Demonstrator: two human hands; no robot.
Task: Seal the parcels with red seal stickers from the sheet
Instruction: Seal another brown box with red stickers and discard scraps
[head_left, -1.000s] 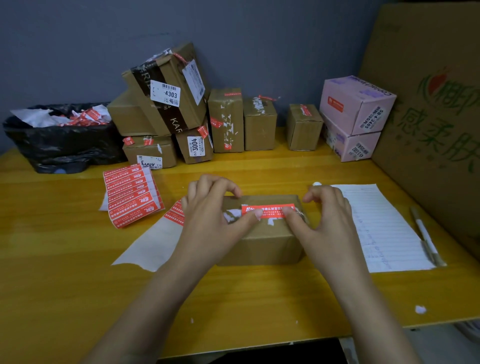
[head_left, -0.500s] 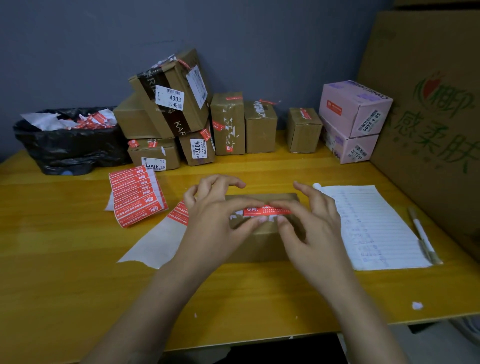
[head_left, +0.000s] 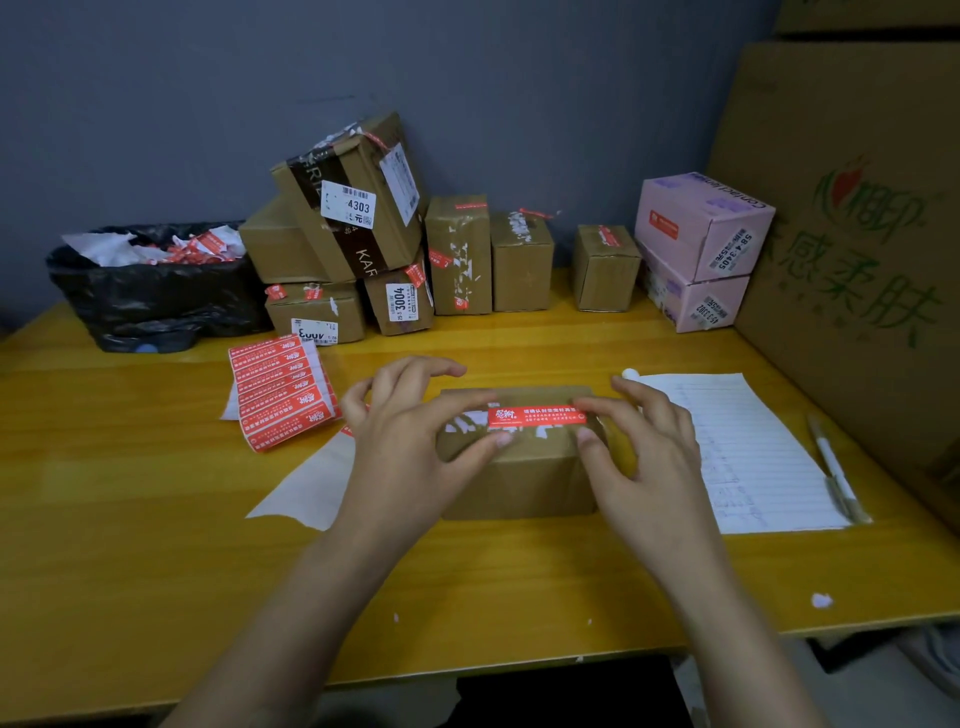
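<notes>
Brown cardboard parcel (head_left: 519, 478) lies flat, centre of table. Red seal sticker (head_left: 535, 417) runs lengthwise across its top. Sticker sheet (head_left: 283, 392) lies far left of parcel, several red strips remaining.

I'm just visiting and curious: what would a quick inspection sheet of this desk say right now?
Surface: yellow wooden table, paper scraps near the front edge.
Job's things: red seal sticker lies across the brown parcel; sticker sheet to its left.
Clutter: lined paper, pen, black bin bag of waste, stacked parcels, pink boxes.
Grippers: left hand and right hand pinch the sticker's ends.
Cables: nothing seen.
Surroundings: grey wall, large carton on the right.
</notes>
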